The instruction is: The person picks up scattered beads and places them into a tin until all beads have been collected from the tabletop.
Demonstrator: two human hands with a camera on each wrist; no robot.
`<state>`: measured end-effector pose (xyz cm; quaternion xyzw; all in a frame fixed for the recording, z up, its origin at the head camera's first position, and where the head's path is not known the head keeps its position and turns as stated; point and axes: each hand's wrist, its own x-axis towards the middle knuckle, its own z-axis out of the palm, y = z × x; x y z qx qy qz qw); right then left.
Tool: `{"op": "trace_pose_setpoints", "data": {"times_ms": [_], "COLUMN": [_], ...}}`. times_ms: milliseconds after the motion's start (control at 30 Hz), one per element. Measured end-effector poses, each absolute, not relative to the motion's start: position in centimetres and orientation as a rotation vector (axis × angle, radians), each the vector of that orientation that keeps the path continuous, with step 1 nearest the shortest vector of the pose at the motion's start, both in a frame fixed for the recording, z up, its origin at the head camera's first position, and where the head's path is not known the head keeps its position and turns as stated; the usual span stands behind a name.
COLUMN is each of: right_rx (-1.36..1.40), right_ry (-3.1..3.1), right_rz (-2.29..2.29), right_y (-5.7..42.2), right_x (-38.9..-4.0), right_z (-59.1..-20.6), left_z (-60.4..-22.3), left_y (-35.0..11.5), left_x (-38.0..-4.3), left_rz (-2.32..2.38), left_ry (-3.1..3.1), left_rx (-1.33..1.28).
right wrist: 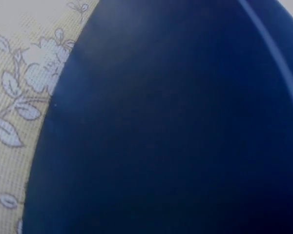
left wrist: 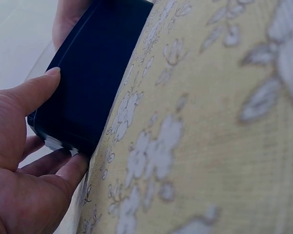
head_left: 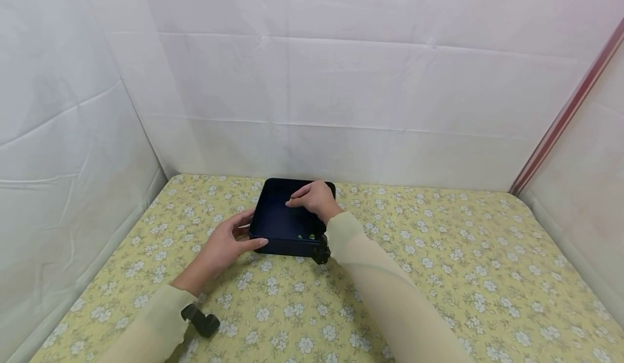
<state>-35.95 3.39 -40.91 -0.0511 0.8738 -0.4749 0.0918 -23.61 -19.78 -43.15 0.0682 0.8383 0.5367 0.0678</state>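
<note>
A shallow dark blue box [head_left: 275, 216], with its top uncovered, rests on the flowered cloth. My left hand [head_left: 229, 241] grips its near left corner, thumb on the front wall and fingers against the left side; the left wrist view shows the same hold on the box [left wrist: 95, 68]. Over the inside of the box is my right hand [head_left: 316, 198], its thumb and fingertips close together; whether something small is between them cannot be seen. Two small green pieces, like glass marbles [head_left: 312, 237], lie inside along the near wall. In the right wrist view the dark box wall [right wrist: 161, 122] hides the right hand.
A yellow cloth with white flowers [head_left: 429, 260] covers the table. White sheets [head_left: 341, 92] hang behind and at both sides, with a red strip [head_left: 565, 114] at the right corner. Each wrist wears a black camera mount [head_left: 201, 321].
</note>
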Motion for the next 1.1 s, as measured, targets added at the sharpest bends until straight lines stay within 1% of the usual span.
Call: {"op": "trace_pose_setpoints", "data": {"times_ms": [567,833,1100], "right_rx": [-0.171,-0.170,-0.287], "right_ry": [2.655,2.629,2.589], "right_rz": [-1.303,-1.360,-1.490], "right_y": [3.7,3.8,5.0], "right_x": [-36.3,-36.0,-35.2], "right_z": [-40.9,-40.7,-38.7], "left_z": [-43.1,-43.1,-42.8], "left_y": [-19.5,-19.5,-19.7], "left_x": [-23.7,-23.8,-23.5], "left_rz": [1.618,1.612,1.604], "left_ry": [2.527,2.529,2.526], "left_rx": [0.210,0.216,0.190]}}
